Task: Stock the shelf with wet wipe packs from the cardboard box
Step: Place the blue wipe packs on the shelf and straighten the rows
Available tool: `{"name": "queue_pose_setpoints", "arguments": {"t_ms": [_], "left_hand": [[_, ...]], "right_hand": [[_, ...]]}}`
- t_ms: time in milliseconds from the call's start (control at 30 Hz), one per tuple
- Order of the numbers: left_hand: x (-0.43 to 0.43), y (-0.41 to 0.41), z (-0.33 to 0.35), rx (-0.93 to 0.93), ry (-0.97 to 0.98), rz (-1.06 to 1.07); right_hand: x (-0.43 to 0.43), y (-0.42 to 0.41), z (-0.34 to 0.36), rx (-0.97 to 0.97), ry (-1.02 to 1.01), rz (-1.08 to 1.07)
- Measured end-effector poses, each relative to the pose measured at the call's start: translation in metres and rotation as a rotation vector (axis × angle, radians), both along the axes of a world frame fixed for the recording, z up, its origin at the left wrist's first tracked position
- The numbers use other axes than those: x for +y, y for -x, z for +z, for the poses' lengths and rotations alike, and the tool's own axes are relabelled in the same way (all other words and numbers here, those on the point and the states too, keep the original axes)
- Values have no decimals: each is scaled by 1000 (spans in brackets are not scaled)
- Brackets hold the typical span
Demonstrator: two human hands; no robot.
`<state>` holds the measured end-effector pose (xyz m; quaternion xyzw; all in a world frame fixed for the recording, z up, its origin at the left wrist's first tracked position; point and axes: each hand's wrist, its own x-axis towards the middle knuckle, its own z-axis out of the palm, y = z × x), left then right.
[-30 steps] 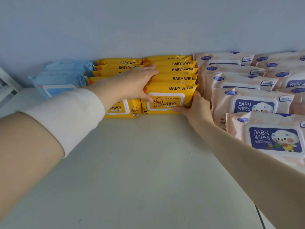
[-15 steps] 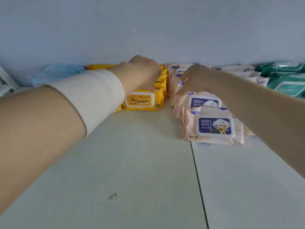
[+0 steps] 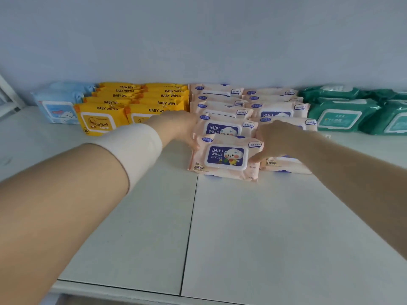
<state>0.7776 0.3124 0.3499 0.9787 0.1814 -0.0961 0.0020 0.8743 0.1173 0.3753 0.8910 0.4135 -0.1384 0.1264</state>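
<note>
Wet wipe packs fill the back of a wide white shelf (image 3: 242, 227) in colour-sorted rows against a pale wall (image 3: 198, 29): blue packs (image 3: 58, 105) at far left, then yellow packs (image 3: 136, 100), pink packs (image 3: 222, 102), and green packs (image 3: 343, 111) at right. Each row leans back with labels facing forward, probably so shoppers can read them. The cardboard box is out of sight.

Both bare forearms reach in, the left one wearing a white wrist band (image 3: 134, 146). Between them sits the front pink pack (image 3: 224, 156), the nearest of its row. The left hand (image 3: 178, 128) presses its left edge, fingers curled around that side. The right hand (image 3: 275, 139) pinches its right edge, thumb on the front face. The two-sided hold appears meant to square the pack against the row behind it.
</note>
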Motion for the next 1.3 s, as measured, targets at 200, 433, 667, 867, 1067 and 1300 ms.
{"name": "queue_pose_setpoints", "arguments": {"t_ms": [200, 433, 667, 867, 1067, 1300], "left_hand": [[-8, -11, -27, -105, 264, 8], [19, -15, -28, -201, 77, 5], [40, -37, -14, -65, -114, -159], [45, -45, -17, -104, -148, -181], [54, -48, -26, -337, -246, -228], [65, -39, -20, -254, -100, -208]], "right_hand": [[7, 8, -50, -104, -172, -13], [32, 0, -65, -274, -445, -19], [57, -12, -81, -256, -556, -72], [63, -17, -95, -304, -645, -81], [87, -29, -96, -313, -742, -123], [77, -22, -105, 66, -1066, -301]]}}
